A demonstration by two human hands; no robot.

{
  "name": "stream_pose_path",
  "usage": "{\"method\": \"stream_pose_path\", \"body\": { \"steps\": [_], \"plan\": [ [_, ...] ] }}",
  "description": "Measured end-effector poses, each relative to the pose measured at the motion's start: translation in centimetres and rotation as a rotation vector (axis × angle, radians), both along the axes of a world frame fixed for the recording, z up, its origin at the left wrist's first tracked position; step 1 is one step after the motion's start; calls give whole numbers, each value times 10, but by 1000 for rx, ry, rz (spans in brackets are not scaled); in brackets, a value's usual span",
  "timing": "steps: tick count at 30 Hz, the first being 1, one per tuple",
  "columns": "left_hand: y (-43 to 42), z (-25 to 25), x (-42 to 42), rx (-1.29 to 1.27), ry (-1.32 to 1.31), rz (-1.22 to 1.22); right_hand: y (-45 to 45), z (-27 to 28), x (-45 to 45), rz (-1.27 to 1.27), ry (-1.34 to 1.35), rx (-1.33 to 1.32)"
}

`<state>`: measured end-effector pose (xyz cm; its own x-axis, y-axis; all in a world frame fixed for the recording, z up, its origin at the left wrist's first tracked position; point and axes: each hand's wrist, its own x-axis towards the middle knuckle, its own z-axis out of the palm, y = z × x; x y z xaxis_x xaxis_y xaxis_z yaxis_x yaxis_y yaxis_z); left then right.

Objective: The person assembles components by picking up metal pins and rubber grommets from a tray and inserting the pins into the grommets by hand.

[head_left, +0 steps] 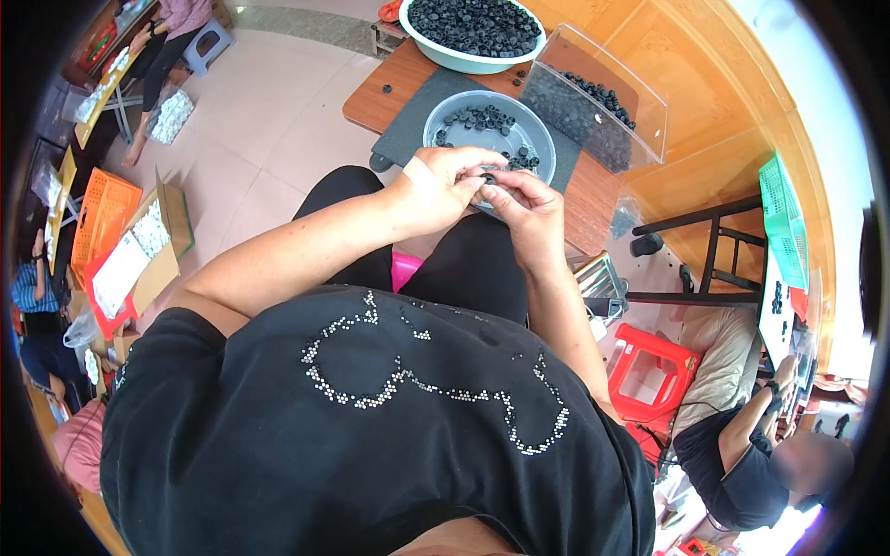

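Both of my hands meet above the near rim of a grey round basin [547, 139] that holds several small black parts [487, 119]. My left hand [445, 188] and my right hand [531, 206] pinch one small black part [488, 179] between their fingertips. Its details are too small to make out. The basin rests on a dark mat [408, 130] on a brown wooden table [375, 91]. Behind it stands a large pale basin [454, 60] heaped with black parts. A clear plastic box [640, 111] with more black parts is to the right.
A red stool [652, 372] and a black metal frame [714, 243] are at the right, near a person in dark clothes [732, 463]. At the left are an orange crate [104, 215], a cardboard box [174, 218] and people at other tables. A blue stool [208, 46] stands further back.
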<state>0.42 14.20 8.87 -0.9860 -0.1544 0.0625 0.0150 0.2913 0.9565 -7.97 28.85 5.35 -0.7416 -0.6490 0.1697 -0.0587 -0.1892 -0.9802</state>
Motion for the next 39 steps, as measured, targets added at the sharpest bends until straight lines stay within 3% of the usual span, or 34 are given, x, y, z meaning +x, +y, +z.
{"method": "stream_pose_path", "body": {
  "steps": [3, 12, 19, 21, 24, 28, 29, 32, 33, 34, 35, 37, 39],
  "plan": [
    [0, 4, 3, 139, -82, 12, -6, -2, 4, 26, -26, -59],
    [5, -14, 6, -166, 107, 83, -12, -11, 9, -80, 181, 0],
    [9, -19, 13, -126, 175, 93, -11, -15, 8, -141, 305, 57],
    [8, -17, 16, -130, 152, 85, -15, -8, 13, -133, 223, 23],
    [2, -31, 15, 232, 159, 15, -19, -8, 14, -121, 184, 32],
    [-24, -53, 17, 359, -50, 98, -16, -27, 5, -65, 81, 193],
    [-35, -65, 19, 359, -86, 139, -13, -19, 4, -34, 103, 416],
    [-61, -93, 29, 541, -240, 242, -7, -32, -22, 75, 242, 614],
    [-65, -92, 32, 530, -296, 273, -5, -25, -39, -15, 251, 646],
    [-67, -96, 33, 540, -306, 268, -5, -9, -56, -147, 7, 361],
    [-68, -101, 35, 552, -317, 265, -7, 15, -72, -293, 118, 211],
    [-67, -109, 34, 539, -332, 259, -12, 48, -101, -507, 132, 121],
    [-65, -105, 30, 522, -336, 241, -14, 52, -119, -436, 26, 150]
  ]
}}
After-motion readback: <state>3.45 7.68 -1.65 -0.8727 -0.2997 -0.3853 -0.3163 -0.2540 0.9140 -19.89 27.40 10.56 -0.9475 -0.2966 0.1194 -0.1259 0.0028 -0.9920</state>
